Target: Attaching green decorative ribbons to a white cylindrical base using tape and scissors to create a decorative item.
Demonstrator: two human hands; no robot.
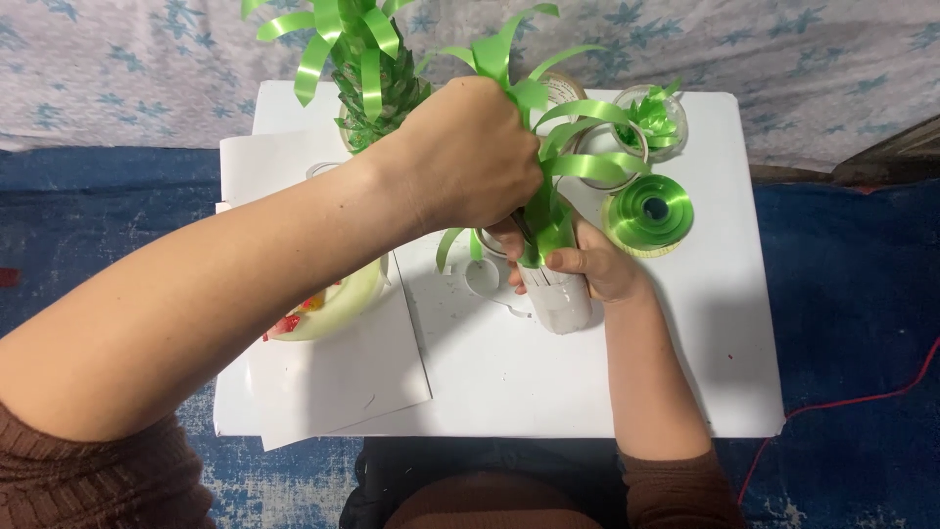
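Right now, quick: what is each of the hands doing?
Left hand: closed in a fist on the green ribbon strips at the top of the white tube.
Right hand: closed around the white tube, holding it upright.

Brown ribbed knit sleeves pushed up both forearms, bare hands, no rings

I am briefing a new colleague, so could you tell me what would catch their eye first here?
Bright green ribbon strips curl from a white tube at the middle of the white table, gripped by the right hand while the left hand closes over them. A green ribbon roll lies right of it.
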